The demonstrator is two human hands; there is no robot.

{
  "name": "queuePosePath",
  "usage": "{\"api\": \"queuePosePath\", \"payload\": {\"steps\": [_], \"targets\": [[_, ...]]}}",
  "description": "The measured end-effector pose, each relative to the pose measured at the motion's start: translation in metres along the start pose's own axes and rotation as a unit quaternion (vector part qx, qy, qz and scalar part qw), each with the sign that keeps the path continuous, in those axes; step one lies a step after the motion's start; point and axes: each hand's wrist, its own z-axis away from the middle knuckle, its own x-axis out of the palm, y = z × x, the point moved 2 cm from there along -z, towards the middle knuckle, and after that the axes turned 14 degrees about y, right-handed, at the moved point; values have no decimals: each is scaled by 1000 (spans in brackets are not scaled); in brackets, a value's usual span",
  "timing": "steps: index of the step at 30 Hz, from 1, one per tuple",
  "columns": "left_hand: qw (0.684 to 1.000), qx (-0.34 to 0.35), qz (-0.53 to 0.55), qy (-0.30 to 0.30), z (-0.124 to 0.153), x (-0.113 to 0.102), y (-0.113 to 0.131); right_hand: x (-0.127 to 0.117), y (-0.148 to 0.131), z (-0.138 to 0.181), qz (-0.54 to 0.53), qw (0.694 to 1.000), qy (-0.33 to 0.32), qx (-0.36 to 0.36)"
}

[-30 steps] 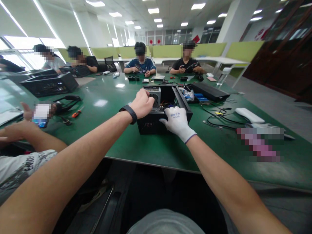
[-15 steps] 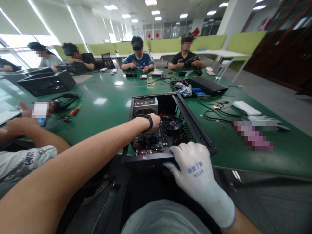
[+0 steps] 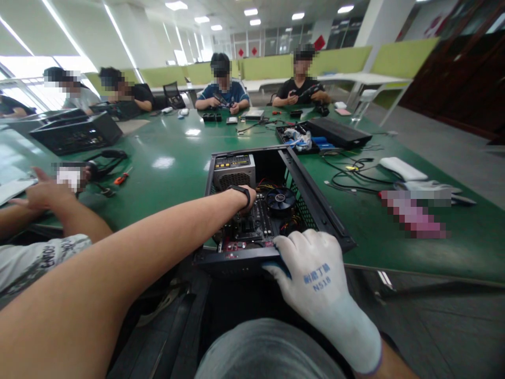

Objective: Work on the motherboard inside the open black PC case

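Observation:
A black computer case [image 3: 311, 192] lies open-sided at the table's near edge. Inside it are a grey power supply [image 3: 235, 171], a round black cooling fan [image 3: 280, 201] and a motherboard [image 3: 250, 225]. My left hand [image 3: 248, 196], bare with a black band at the wrist, reaches into the case over the motherboard, next to the power supply. Its fingers point down and are mostly hidden, so I cannot see whether they hold anything. My right hand [image 3: 310, 263], in a white glove, is closed over the near rim of the case, thumb below.
On the green table [image 3: 169, 179], black cables [image 3: 347, 179] and a glove [image 3: 430, 188] lie to the right. Farther back is a black tray [image 3: 302, 139] with gloves. An orange screwdriver [image 3: 121, 179] lies left. A neighbour's hands [image 3: 51, 192] are close on the left; several people sit across.
My left hand has shifted slightly down and left inside the case, over the motherboard. The right hand keeps its grip on the rim. The view has tilted slightly.

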Motion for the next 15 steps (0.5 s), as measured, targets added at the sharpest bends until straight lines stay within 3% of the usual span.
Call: {"api": "queuePosePath", "payload": {"steps": [15], "targets": [[999, -19, 25, 16, -10, 8, -9, 0, 0, -1, 5, 1000, 5, 1]]}}
